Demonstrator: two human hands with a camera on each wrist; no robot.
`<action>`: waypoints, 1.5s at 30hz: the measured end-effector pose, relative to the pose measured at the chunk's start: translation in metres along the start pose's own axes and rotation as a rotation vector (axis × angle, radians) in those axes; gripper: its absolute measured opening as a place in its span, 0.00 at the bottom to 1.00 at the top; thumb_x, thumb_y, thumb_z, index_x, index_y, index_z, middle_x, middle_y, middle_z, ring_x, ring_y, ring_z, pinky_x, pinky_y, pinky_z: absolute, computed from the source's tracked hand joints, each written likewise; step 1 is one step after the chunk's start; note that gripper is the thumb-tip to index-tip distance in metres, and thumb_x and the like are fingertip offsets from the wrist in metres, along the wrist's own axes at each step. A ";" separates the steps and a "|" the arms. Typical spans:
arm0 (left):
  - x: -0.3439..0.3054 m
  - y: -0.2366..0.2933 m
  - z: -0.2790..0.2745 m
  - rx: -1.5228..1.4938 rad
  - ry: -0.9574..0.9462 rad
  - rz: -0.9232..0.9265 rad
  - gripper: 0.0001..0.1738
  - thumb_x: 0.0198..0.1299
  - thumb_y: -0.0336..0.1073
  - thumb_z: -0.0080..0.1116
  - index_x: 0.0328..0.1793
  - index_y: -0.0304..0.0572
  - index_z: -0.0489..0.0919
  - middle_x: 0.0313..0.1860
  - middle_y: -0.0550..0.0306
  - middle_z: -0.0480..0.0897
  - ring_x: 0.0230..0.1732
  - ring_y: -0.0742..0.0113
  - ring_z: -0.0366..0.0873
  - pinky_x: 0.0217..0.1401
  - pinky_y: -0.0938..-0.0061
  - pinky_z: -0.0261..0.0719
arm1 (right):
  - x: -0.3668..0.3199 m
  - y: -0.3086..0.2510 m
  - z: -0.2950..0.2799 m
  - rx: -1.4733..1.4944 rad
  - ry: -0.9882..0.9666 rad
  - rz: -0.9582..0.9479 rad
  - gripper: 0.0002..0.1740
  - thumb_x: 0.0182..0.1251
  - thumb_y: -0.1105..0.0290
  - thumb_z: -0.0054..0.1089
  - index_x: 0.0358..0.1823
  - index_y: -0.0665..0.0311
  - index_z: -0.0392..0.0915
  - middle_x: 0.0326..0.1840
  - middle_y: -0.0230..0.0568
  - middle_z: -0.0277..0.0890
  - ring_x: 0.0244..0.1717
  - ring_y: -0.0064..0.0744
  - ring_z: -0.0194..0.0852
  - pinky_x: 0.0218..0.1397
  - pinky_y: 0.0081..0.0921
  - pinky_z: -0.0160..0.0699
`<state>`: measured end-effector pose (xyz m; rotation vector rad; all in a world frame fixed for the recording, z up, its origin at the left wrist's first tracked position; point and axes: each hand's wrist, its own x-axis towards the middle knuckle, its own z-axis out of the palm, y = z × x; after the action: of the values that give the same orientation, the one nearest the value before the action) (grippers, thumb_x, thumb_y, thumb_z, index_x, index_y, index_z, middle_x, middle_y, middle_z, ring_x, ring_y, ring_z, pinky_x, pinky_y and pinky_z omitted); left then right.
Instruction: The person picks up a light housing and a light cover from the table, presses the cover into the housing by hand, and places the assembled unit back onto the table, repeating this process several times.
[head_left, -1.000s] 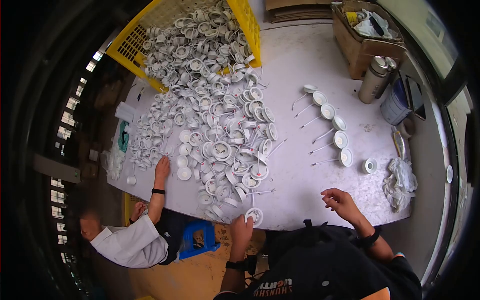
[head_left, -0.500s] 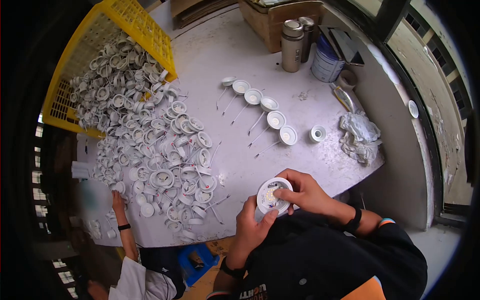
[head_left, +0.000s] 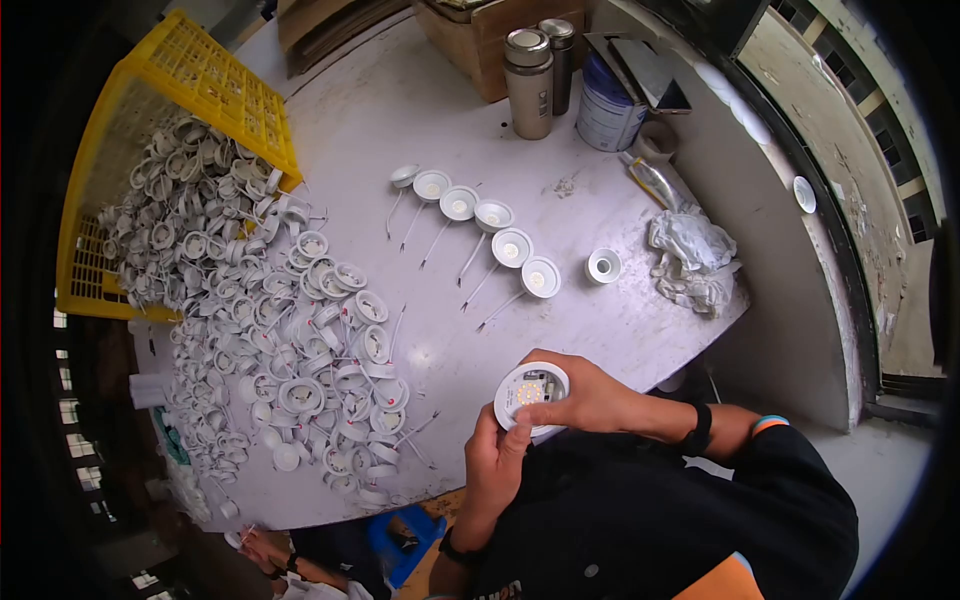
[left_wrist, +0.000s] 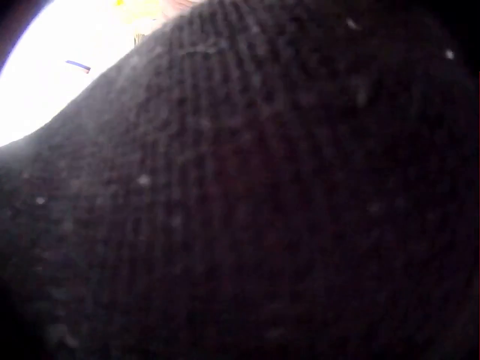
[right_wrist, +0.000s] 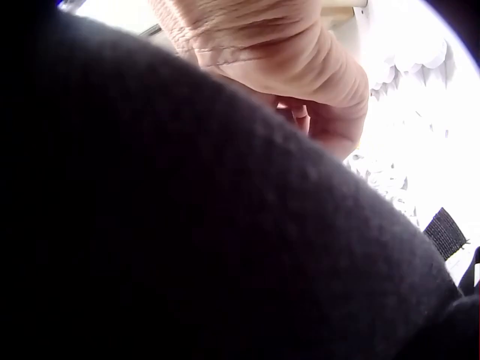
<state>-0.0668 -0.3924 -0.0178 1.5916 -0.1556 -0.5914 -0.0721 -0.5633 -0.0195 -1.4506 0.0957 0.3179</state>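
In the head view, a round white lamp housing [head_left: 529, 392] with a dotted light board inside is held above the table's near edge, its open face turned up. My left hand [head_left: 493, 474] grips its lower left rim, thumb on top. From the right, my right hand [head_left: 590, 397] grips the same housing, fingers behind it and thumb over the rim. Dark sleeve cloth fills most of the left wrist view. The right wrist view shows my right hand [right_wrist: 277, 52] with bent fingers; the housing cannot be made out there.
Several white lamps [head_left: 512, 248] with wires lie in a slanting row beyond my hands. A white cup-shaped part [head_left: 603, 266] lies right of them. Left is a large pile of housings [head_left: 300, 396] spilling from a yellow crate [head_left: 212, 75]. Bottles [head_left: 528, 85] and crumpled plastic [head_left: 692, 262] stand rightward.
My left hand has brought a housing from the table's edge by the pile, and my right hand has come in and taken hold of it too. The head view has swung right.
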 end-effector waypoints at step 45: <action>0.018 -0.002 0.011 -0.047 0.035 0.000 0.27 0.64 0.52 0.42 0.54 0.32 0.69 0.35 0.60 0.74 0.31 0.78 0.66 0.33 0.82 0.65 | -0.007 -0.021 -0.025 -0.875 0.107 -0.479 0.39 0.50 0.55 0.66 0.62 0.64 0.62 0.62 0.46 0.60 0.56 0.42 0.61 0.56 0.34 0.59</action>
<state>-0.0571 -0.4101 -0.0247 1.5558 -0.1145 -0.5633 -0.0705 -0.5906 -0.0010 -2.2901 -0.3444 -0.1458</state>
